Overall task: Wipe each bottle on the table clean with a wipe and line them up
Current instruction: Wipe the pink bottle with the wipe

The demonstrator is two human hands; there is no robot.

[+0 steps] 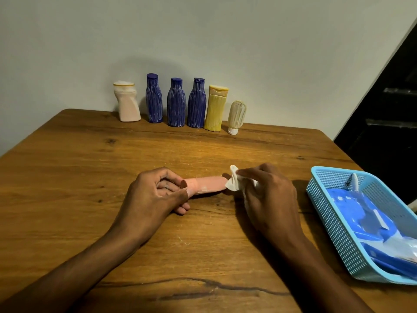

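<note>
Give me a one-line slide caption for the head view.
Left hand holds pink bottle flat on table; right hand wipes it with white wipe.

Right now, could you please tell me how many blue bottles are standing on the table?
3, all upright in the row along the far edge by the wall: one beside the white bottle, one in the middle, one beside the yellow bottle. None looks hidden.
</note>
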